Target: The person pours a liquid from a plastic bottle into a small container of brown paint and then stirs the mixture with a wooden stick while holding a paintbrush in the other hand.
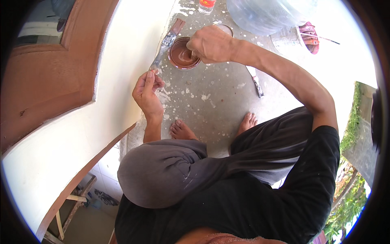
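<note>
My left hand (pixel 148 91) pinches the handle end of a paintbrush (pixel 167 42). Its brown-stained bristles point away from me, along the foot of the white wall and left of an open paint can (pixel 174 62). Brown paint fills the can, with lighter swirls on its surface. Over the can's right side, my right hand (pixel 213 44) is closed with its fingers pointing down at the paint. A short piece of something shows below those fingertips, but its kind is hidden by the hand.
A round lid (pixel 224 28) lies behind my right wrist. Farther back are a red-labelled bottle (pixel 206 6), a large clear plastic container (pixel 268 14) and a bucket (pixel 284 40) holding reddish things. A white-bladed scraper (pixel 256 83) lies on the paint-spotted floor (pixel 215 93). Brown-trimmed wall stands left.
</note>
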The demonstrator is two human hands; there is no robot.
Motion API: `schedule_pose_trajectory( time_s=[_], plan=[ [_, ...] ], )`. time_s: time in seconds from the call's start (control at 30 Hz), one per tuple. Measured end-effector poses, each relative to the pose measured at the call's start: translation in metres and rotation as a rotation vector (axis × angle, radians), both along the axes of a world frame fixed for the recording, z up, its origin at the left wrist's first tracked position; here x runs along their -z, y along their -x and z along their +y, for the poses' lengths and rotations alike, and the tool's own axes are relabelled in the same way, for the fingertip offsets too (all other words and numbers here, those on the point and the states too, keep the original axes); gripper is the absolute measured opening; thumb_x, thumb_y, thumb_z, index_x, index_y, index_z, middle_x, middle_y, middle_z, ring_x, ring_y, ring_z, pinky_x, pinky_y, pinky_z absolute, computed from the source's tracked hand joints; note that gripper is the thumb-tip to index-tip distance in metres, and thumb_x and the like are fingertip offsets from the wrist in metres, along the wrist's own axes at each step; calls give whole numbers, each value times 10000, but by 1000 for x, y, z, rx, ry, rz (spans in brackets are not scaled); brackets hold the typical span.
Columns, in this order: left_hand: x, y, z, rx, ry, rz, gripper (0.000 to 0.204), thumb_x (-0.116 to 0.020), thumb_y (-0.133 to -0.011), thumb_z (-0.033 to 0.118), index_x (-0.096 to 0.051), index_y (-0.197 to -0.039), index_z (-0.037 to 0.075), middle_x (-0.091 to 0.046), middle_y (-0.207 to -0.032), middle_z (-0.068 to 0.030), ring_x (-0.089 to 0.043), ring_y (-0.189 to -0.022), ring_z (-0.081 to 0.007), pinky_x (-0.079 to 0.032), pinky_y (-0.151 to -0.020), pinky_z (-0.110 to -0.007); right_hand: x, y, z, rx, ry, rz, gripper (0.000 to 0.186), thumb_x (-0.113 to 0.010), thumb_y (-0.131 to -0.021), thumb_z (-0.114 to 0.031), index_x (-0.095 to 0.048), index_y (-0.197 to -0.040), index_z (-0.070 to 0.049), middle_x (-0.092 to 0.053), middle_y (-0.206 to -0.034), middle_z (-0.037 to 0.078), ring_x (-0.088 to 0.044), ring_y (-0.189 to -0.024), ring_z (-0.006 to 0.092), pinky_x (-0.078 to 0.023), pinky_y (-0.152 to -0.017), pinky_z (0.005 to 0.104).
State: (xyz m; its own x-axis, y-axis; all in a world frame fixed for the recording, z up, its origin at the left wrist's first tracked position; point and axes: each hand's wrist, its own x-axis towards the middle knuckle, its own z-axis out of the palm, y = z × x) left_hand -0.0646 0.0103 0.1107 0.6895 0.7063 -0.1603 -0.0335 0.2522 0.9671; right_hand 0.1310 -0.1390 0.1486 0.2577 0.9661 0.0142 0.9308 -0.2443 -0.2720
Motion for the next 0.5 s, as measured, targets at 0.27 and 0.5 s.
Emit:
schedule_pose_trajectory(
  time_s=[0.27,0.5],
  plan=[
    [1,3,3,-9,2,-14,222,-591,-922,167,-660,-970,-38,-647,-797,-69,-554,-642,-114,-463,-615,-246,-41,-5,1,61,-241,-43,95,-617,-648,-69,-634,-705,4,-594,-602,193,-615,-609,377,-490,-535,450],
    [0,3,1,-12,-22,11,229,-587,-925,167,-658,-982,-43,-632,-760,-60,-550,-633,-118,-461,-618,-246,-18,-1,4,5,-184,-144,100,-577,-715,-56,-642,-770,-3,-652,-766,161,-653,-725,334,-517,-592,429]
  ],
)
